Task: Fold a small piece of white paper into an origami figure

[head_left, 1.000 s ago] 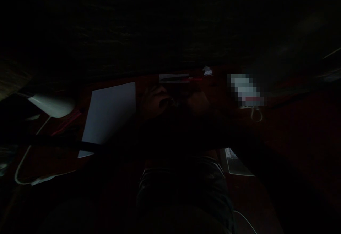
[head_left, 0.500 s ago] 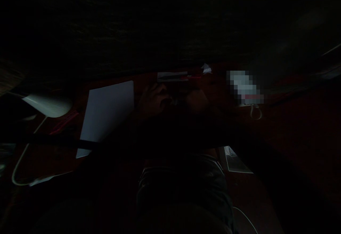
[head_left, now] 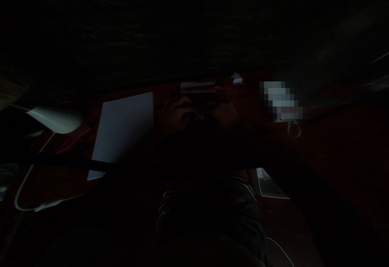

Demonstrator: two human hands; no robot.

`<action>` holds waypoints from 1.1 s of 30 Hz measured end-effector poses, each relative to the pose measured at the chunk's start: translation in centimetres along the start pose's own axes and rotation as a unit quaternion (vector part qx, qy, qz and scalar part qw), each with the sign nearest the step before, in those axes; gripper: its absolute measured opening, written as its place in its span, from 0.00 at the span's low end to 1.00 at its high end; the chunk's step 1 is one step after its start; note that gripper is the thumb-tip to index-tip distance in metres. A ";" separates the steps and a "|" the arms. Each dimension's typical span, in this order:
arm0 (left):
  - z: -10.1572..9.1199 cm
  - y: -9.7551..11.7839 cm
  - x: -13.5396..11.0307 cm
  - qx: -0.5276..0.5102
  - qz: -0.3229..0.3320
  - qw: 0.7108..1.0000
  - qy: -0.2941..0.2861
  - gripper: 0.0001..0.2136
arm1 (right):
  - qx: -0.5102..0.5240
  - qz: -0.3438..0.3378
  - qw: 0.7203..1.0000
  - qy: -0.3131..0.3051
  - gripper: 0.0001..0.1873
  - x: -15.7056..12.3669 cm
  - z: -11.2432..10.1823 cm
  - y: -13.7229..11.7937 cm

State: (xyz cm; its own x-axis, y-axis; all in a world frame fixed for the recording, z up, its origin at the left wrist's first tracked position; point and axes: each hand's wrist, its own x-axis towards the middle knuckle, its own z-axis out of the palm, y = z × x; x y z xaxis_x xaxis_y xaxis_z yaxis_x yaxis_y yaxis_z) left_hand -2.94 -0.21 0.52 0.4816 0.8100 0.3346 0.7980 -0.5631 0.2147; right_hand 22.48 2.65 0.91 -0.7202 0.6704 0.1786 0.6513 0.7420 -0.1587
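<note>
The scene is very dark. My left hand [head_left: 176, 112] is near the middle of the view, its fingers curled inward. Facing it from the other side is my right hand [head_left: 227, 114], also closed, though its fingers are mostly lost in shadow. A small pale bit [head_left: 199, 116] shows between the fingertips, too dim to name. Just beyond both hands lies a pale strip [head_left: 198, 84] with a dark, slender, red-ended tool [head_left: 209, 88] across it. A white sheet of paper [head_left: 123, 125] lies left of my left hand.
A crumpled white scrap [head_left: 236, 78] sits past my right hand. To the right is a blurred-out pale object [head_left: 281, 99] with a looped cord [head_left: 293, 129]. A white lamp-like shape [head_left: 57, 120] with a cable [head_left: 26, 182] and a red item [head_left: 73, 139] are at left.
The view has shifted very slightly. Both hands stay close together in nearly the same place, with the small pale bit still between them.
</note>
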 end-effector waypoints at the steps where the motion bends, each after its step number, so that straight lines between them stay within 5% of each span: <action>1: 0.1 -0.1 0.1 -0.003 0.001 1.000 -0.001 0.15 | 0.001 0.000 1.000 -0.001 0.23 0.0 0.0 0.0; 13: -0.5 0.1 -0.4 0.028 0.015 0.999 -0.045 0.19 | 0.001 -0.001 1.000 0.005 0.20 -0.1 0.2 0.2; 21: -0.6 0.2 -0.1 0.015 0.004 1.000 -0.005 0.23 | 0.009 -0.012 1.000 0.011 0.22 -0.1 0.0 0.2; 25: -0.1 0.7 0.1 -0.003 0.035 0.999 -0.032 0.18 | 0.014 -0.016 1.000 0.003 0.26 -0.2 -0.1 0.2; 33: 0.2 0.7 0.3 -0.004 0.031 0.999 -0.039 0.15 | -0.035 0.067 0.996 -0.047 0.35 -0.6 -0.5 0.0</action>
State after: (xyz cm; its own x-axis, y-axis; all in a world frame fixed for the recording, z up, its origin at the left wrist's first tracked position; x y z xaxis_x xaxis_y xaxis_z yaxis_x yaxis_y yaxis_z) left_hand -2.14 -0.37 0.55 0.5566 0.7840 0.2749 0.7633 -0.6132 0.2032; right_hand 23.05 2.29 1.33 -0.6433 0.7625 0.0688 0.7554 0.6468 -0.1055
